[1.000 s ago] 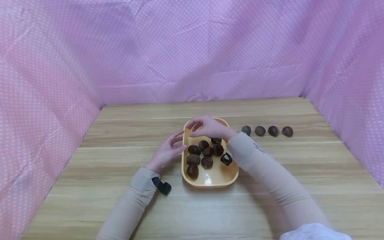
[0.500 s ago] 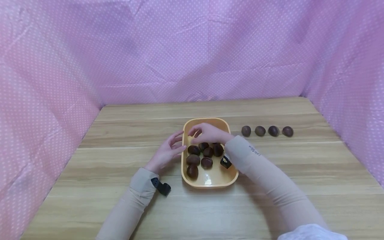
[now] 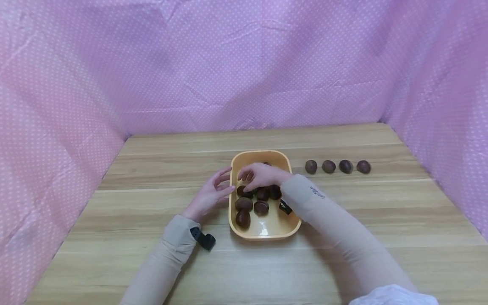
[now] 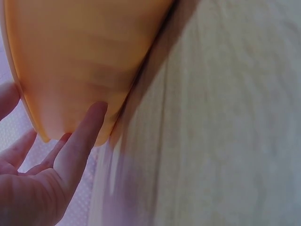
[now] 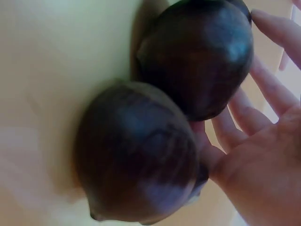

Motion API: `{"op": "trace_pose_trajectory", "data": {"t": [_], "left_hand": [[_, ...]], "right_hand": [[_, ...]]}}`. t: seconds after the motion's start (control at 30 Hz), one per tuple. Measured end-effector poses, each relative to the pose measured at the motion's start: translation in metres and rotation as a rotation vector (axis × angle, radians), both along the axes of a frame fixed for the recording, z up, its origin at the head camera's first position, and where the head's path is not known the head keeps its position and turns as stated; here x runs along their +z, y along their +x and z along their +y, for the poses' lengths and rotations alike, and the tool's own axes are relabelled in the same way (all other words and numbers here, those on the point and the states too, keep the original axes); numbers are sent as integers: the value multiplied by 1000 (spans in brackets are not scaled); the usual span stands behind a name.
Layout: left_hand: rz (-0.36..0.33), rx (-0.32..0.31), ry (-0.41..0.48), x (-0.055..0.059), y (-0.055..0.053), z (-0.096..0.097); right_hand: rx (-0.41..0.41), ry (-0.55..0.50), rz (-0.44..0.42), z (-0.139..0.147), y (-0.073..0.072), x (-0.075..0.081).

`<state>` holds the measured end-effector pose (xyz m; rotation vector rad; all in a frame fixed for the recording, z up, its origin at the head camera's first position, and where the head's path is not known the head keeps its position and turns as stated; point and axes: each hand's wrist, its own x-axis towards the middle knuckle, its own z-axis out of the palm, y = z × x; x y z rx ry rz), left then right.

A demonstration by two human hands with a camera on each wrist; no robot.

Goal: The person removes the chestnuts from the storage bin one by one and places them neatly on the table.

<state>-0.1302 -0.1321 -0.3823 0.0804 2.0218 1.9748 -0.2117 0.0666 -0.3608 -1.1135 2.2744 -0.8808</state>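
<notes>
A yellow-orange plastic tray holds several dark brown chestnuts. My left hand is at the tray's left side. In the left wrist view, its extended fingers lie against the outer wall and a fingertip meets the rim. My right hand reaches into the tray from the right, palm down, over the middle chestnuts. Its thumb tip overlaps a chestnut near the left wall. Close up in the right wrist view, two glossy chestnuts stand beside the loosely spread fingers.
To the tray's right, several chestnuts lie in a spaced row on the wooden table. Pink dotted cloth walls off the back and both sides. A black strapped device is on the left wrist.
My right hand has moved toward me inside the tray and come down over the middle chestnuts. A chestnut now shows behind it. My left hand stays at the tray's side.
</notes>
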Motion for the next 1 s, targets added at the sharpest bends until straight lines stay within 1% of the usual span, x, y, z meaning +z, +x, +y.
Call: {"op": "trace_pose_trajectory", "data": {"t": [0.1,0.27,0.37,0.6,0.77,0.9,1.0], "left_hand": [[7,1,-12,0,0,0],[7,-1,-13,-1,0,-1],[5,-1,-10,-1,0,-1],[1,-4,-7,1,0,-1],[-13,-1,19,1,1,-1],[-11,3,28,1,2,-1],[-9,6,25,0,1,-1]], "right_hand": [[24,12,-22,-1,-1,-2],[91,24,-71,-1,-2,-4],[114,24,-82,-2,-2,-5],[163,91,-31,-6,-1,-4],[158,115,5,-8,2,-2],[149,77,41,-8,2,-3],[132,38,42,-7,1,-3]]}}
